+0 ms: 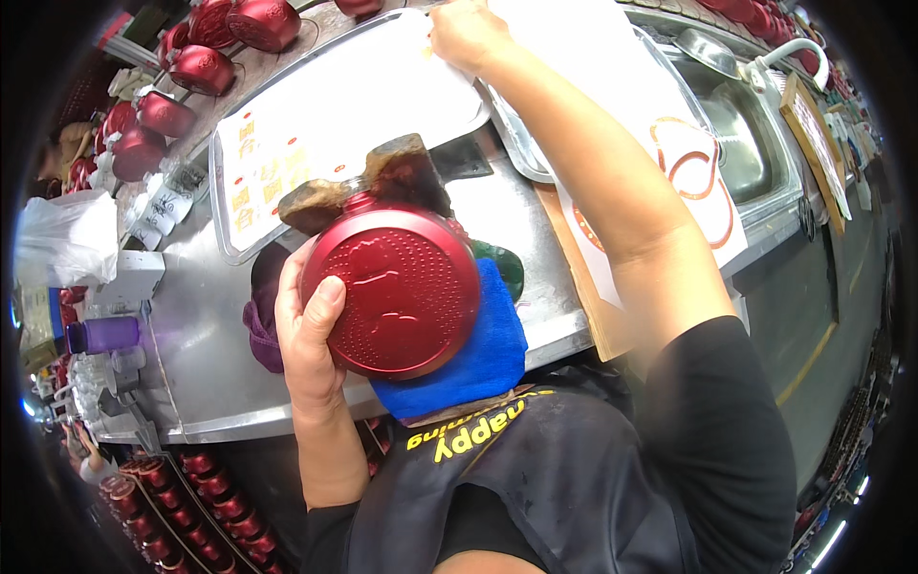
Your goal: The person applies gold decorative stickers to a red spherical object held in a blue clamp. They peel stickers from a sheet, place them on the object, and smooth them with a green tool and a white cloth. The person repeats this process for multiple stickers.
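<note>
I have the red pot (pixel 406 297) over the near edge of the bench (pixel 210 359), its base turned up toward my camera, showing a dotted pattern and a raised emblem. My left hand (pixel 314 335) has it by the left side: the thumb lies bent on the base, while the other fingers go behind the pot, out of my sight, closed around its edge.

Just past the pot's far side I see a worn, dark brown support (pixel 406 172) with two lobes; I can't tell how the two touch. A blue cloth (pixel 492 330) shows under the pot's near right edge, a purple cloth (pixel 262 330) lies to the left, and something green (pixel 504 268) peeks out at right.

My right hand (pixel 469 36) is stretched far forward to the far edge of a tray (pixel 218 201) holding a white sheet (pixel 354 96) with small orange labels. Its fingers look curled, but I can't tell whether they pinch anything.

Right of that arm lie red looped decals (pixel 690 177), then a sink (pixel 741 124) with a metal bowl (pixel 708 53). Far left, I have more pots (pixel 263 24), a plastic bag (pixel 67 239) and a purple bottle (pixel 107 335).
</note>
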`<state>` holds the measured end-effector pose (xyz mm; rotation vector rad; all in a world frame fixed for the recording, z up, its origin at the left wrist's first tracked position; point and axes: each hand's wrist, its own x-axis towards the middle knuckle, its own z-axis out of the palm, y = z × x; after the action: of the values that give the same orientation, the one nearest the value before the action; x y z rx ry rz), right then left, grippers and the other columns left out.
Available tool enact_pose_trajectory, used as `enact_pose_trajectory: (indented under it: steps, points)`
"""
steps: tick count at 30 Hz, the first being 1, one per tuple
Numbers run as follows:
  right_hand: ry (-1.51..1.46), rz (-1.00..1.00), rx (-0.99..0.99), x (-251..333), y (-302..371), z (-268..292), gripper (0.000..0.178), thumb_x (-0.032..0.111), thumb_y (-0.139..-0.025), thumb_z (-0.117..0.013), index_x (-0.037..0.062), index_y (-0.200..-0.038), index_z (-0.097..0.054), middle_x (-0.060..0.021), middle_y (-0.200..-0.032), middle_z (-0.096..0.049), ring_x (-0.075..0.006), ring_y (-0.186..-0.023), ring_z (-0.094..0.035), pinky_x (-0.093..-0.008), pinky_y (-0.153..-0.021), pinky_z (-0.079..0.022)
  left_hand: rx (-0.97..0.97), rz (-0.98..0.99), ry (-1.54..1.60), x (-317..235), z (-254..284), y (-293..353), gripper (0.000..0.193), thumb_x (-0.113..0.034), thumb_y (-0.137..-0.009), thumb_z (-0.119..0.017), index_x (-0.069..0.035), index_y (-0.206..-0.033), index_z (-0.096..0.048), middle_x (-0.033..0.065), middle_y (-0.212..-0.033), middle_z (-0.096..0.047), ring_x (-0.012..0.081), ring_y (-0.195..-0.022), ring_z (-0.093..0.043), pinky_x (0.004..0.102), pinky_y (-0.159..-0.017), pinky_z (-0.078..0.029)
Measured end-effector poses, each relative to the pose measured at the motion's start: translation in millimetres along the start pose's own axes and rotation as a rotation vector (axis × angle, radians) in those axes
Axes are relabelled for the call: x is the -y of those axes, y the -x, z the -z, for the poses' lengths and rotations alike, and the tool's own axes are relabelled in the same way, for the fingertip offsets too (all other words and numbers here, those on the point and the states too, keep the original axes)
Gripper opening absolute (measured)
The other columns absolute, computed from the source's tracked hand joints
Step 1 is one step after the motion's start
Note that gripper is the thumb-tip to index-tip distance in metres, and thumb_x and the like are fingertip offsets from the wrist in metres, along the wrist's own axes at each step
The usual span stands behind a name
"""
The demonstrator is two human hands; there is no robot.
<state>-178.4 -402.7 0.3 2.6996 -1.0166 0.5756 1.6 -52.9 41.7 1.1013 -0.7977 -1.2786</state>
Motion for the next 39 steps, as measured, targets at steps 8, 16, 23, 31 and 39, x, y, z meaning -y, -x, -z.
enact_pose_trajectory:
  steps: [8,16,23,31,39]
  points:
    - [-0.359,-0.281,-0.213,-80,46,35,0.024,0.025,-0.095,-0.070,0.0016,-0.099,-0.072,-0.0137,-0.100,-0.070,-0.0283,-0.097,-0.065,-0.0389,-0.088,-0.050,-0.048,-0.033,0.109,11,3,9,0.062,-0.022,-0.095,-0.073,0.007,-0.142,-0.043,0.0165,-0.127,-0.064,0.0204,-0.115,-0.064,0.0359,-0.103,-0.051]
    - [-0.671,-0.689,0.066,-29,46,21,0.052,0.050,-0.096,-0.067,-0.0011,-0.102,-0.074,-0.0144,-0.090,-0.071,-0.0247,-0.085,-0.066,-0.0397,-0.080,-0.052,-0.053,-0.012,0.122,10,8,6,0.061,-0.022,-0.094,-0.075,0.005,-0.140,-0.046,0.0139,-0.127,-0.063,0.0173,-0.115,-0.062,0.0327,-0.103,-0.049]
    - [-0.275,-0.528,0.204,3,-5,15,0.034,0.034,-0.087,-0.073,0.0017,-0.093,-0.077,-0.0240,-0.103,-0.073,-0.0418,-0.099,-0.069,-0.0461,-0.091,-0.054,-0.047,0.010,0.113,13,10,7,0.061,-0.023,-0.094,-0.075,0.004,-0.141,-0.046,0.0124,-0.130,-0.061,0.0171,-0.121,-0.057,0.0336,-0.108,-0.043]
    - [-0.344,-0.327,-0.372,-63,41,3,0.028,0.032,-0.090,-0.076,0.0043,-0.092,-0.074,-0.0166,-0.100,-0.068,-0.0362,-0.097,-0.066,-0.0422,-0.087,-0.051,-0.029,-0.002,0.107,12,11,6,0.060,-0.023,-0.095,-0.074,0.004,-0.140,-0.047,0.0124,-0.128,-0.062,0.0173,-0.119,-0.058,0.0336,-0.106,-0.045]
    - [0.061,-0.341,-0.084,-115,113,-12,0.019,0.024,-0.088,-0.074,0.0050,-0.092,-0.075,-0.0231,-0.100,-0.069,-0.0396,-0.094,-0.067,-0.0476,-0.085,-0.053,-0.078,0.004,0.167,12,7,8,0.053,-0.018,-0.097,-0.072,0.004,-0.138,-0.047,0.0109,-0.125,-0.063,0.0140,-0.115,-0.059,0.0312,-0.101,-0.049]
